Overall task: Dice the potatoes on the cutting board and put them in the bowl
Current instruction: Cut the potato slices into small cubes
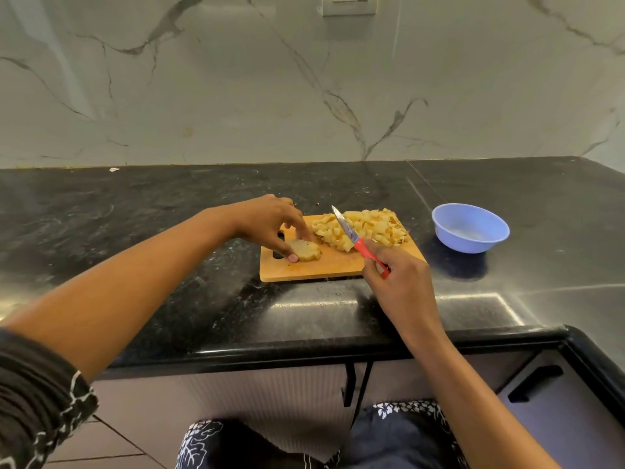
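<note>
I see a glossy black stone table [169, 214] with pale speckles, and a seam crosses it at my right. A wooden cutting board [324, 265] lies flat on it near the middle, with the handle slot at its left end. A light blue bowl [473, 243] stands upright on the table right of the board, near it but apart. A small white scrap [114, 169] lies far back left, and a few crumbs [317, 204] sit just behind the board
</note>
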`<state>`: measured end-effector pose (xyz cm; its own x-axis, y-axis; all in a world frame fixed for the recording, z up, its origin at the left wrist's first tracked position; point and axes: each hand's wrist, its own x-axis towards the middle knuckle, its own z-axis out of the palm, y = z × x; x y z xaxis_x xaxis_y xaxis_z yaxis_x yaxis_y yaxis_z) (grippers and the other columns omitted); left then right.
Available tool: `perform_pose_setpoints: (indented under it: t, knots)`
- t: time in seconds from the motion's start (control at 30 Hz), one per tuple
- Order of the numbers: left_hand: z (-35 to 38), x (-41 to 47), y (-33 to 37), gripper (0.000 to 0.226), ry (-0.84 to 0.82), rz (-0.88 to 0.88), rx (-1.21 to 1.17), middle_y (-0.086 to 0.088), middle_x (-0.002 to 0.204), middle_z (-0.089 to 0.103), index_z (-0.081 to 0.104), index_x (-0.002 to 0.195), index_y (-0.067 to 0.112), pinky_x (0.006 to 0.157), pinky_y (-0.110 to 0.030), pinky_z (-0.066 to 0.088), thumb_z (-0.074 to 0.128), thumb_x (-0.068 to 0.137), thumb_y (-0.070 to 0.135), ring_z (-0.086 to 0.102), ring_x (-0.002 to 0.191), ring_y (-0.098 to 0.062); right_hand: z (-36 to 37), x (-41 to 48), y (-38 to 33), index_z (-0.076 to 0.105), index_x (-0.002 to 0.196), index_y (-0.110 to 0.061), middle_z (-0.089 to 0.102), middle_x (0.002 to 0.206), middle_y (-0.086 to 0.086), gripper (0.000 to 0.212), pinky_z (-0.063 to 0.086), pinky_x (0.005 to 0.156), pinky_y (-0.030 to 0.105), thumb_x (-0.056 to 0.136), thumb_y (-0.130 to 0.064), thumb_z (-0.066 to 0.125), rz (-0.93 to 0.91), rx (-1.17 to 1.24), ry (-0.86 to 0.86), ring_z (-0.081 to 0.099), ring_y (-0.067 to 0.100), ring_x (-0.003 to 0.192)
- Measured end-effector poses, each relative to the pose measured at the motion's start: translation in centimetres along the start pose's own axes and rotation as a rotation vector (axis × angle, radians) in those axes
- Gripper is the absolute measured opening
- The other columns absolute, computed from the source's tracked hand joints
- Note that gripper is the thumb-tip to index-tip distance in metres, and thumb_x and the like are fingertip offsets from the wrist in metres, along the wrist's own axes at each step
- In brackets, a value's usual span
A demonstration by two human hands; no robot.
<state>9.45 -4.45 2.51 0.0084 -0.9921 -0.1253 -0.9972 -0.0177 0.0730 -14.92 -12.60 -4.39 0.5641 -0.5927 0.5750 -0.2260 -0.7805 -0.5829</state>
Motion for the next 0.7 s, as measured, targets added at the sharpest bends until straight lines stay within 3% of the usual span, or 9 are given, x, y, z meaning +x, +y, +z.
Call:
perform_pose_setpoints:
  t: [0.27, 0.33, 0.4, 0.5, 0.57, 0.7]
  knots:
    - [2.7, -1.4, 1.5, 0.055, 0.215, -0.263, 0.015, 0.013, 0.097, 0.058, 0.063, 0.111, 0.029, 0.076, -0.028, 0.033, 0.059, 0.073, 0.069, 0.048, 0.091, -0.007, 0.5, -0.4, -0.6, 0.061, 0.125, -0.015, 0.051, 0.067, -0.008, 0.038, 0.031, 0.049, 0.016, 0.087, -0.011, 0.063, -0.118, -0.164, -0.08, 0.043, 0.007, 0.056]
    - [3.6, -1.7, 2.3, 0.056, 0.276, -0.359, 0.009, 0.011, 0.101, 0.06, 0.063, 0.112, 0.029, 0.078, -0.03, 0.034, 0.056, 0.075, 0.07, 0.048, 0.092, -0.008, 0.5, -0.5, -0.8, 0.062, 0.124, -0.015, 0.05, 0.069, -0.01, 0.038, 0.026, 0.05, 0.012, 0.086, -0.012, 0.063, -0.121, -0.196, -0.104, 0.044, 0.007, 0.057]
    - [4.6, -2.2, 3.4, 0.06, 0.32, -0.456, -0.004, 0.007, 0.116, 0.06, 0.059, 0.12, 0.031, 0.089, -0.034, 0.038, 0.054, 0.076, 0.071, 0.049, 0.106, -0.012, 0.4, -0.6, -1.0, 0.063, 0.124, -0.017, 0.05, 0.07, -0.01, 0.037, 0.024, 0.051, 0.01, 0.087, -0.012, 0.063, -0.106, -0.214, -0.118, 0.045, 0.007, 0.058]
    - [6.5, -3.3, 5.1, 0.078, 0.359, -0.604, -0.065, 0.001, 0.143, 0.044, 0.041, 0.14, 0.025, 0.106, -0.042, 0.032, 0.047, 0.079, 0.072, 0.037, 0.132, -0.02, 0.3, -1.0, -1.3, 0.065, 0.122, -0.018, 0.058, 0.073, -0.005, 0.037, 0.031, 0.053, 0.016, 0.086, -0.012, 0.063, -0.098, -0.214, -0.131, 0.047, 0.009, 0.061]
    - [7.7, -4.2, 6.1, 0.083, 0.334, -0.664, -0.105, -0.003, 0.156, 0.024, 0.025, 0.149, 0.016, 0.116, -0.044, 0.016, 0.036, 0.086, 0.069, 0.017, 0.144, -0.021, 0.1, -1.0, -1.5, 0.065, 0.122, -0.018, 0.062, 0.076, -0.002, 0.037, 0.034, 0.057, 0.021, 0.086, -0.012, 0.063, -0.103, -0.221, -0.148, 0.047, 0.01, 0.063]
    - [8.6, -5.2, 7.3, 0.081, 0.232, -0.663, -0.118, -0.004, 0.16, -0.009, 0.002, 0.152, 0.012, 0.116, -0.045, -0.007, 0.017, 0.092, 0.064, -0.015, 0.145, -0.016, 0.1, -0.7, -2.1, 0.059, 0.128, -0.02, 0.057, 0.079, -0.003, 0.038, 0.033, 0.061, 0.022, 0.091, -0.016, 0.057, -0.103, -0.265, -0.197, 0.046, 0.01, 0.069]
